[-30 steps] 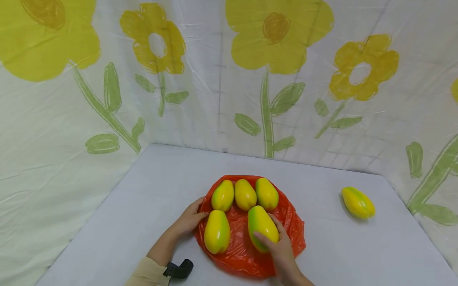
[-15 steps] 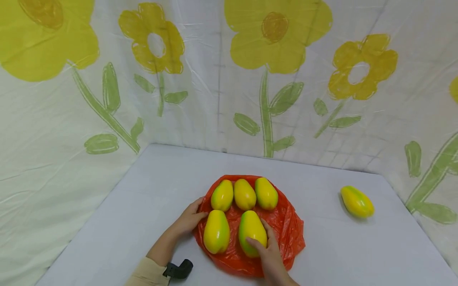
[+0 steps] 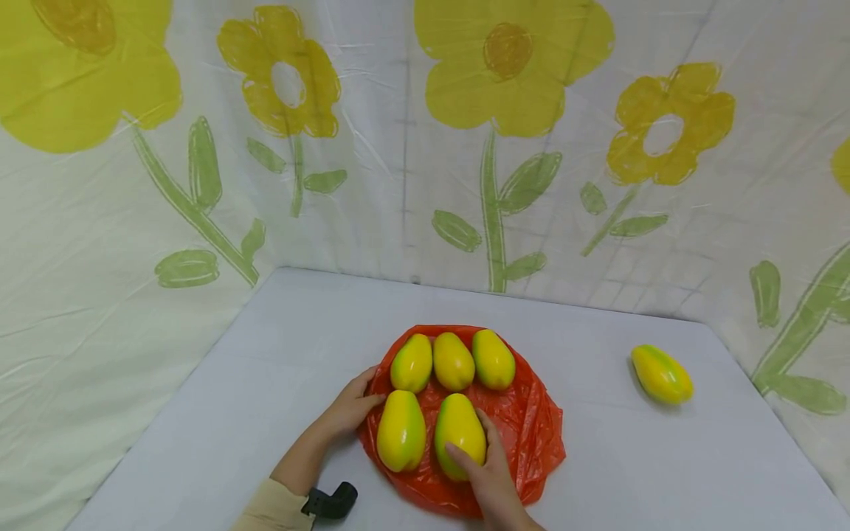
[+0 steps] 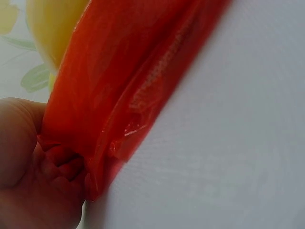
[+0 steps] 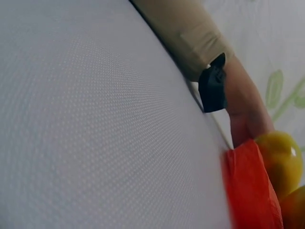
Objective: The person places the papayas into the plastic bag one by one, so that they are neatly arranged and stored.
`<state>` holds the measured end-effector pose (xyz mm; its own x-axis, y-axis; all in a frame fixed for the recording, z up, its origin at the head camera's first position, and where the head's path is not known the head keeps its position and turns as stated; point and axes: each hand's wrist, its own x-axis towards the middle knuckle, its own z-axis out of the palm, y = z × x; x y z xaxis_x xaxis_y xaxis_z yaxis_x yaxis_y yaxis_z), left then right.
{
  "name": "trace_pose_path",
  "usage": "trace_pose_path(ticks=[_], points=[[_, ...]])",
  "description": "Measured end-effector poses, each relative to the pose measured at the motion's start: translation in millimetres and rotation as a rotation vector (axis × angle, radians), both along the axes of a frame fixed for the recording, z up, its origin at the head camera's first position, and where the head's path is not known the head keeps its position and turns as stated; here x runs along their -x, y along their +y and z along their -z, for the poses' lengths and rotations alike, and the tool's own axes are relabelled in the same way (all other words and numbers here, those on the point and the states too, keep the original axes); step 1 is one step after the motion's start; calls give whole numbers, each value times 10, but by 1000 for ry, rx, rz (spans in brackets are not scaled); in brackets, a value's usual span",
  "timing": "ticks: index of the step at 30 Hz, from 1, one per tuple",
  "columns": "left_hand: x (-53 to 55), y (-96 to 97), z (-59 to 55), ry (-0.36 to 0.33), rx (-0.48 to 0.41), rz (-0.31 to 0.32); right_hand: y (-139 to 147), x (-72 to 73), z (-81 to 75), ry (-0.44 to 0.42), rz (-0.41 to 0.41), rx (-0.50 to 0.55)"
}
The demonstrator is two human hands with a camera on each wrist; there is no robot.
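Note:
A red plastic bag [image 3: 534,435] lies spread wide on the table, its mouth facing up. My left hand [image 3: 350,410] grips its left edge; in the left wrist view the thumb and curled fingers [image 4: 62,164] hold the red film. My right hand [image 3: 493,472] holds a yellow-green papaya [image 3: 458,428] from its right side, low over the front of the bag. Left of that one sits another papaya [image 3: 401,431] in the bag. Behind them, a row of three papayas [image 3: 454,361] lines the bag's back. The right hand's fingertips are partly hidden behind the fruit.
One more papaya [image 3: 662,375] lies on the white table [image 3: 279,346], well to the right of the bag. A cloth [image 3: 378,221] printed with yellow flowers hangs along the back and sides. A black wrist strap [image 3: 330,501] sits on my left forearm.
My right hand has moved left and slightly toward me, bringing its papaya down beside the front left one. The left hand keeps its hold on the bag's edge.

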<state>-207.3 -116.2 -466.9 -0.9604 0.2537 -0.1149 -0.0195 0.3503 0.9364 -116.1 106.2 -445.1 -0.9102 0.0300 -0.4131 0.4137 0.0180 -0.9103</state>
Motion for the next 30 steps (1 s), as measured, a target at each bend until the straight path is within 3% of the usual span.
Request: trace_pose_path(ticks=[17, 30], points=[[-7, -7, -14, 1, -10, 16, -22, -11, 47, -13, -76, 3], [-9, -6, -15, -1, -24, 17, -28, -16, 23, -46, -65, 50]])
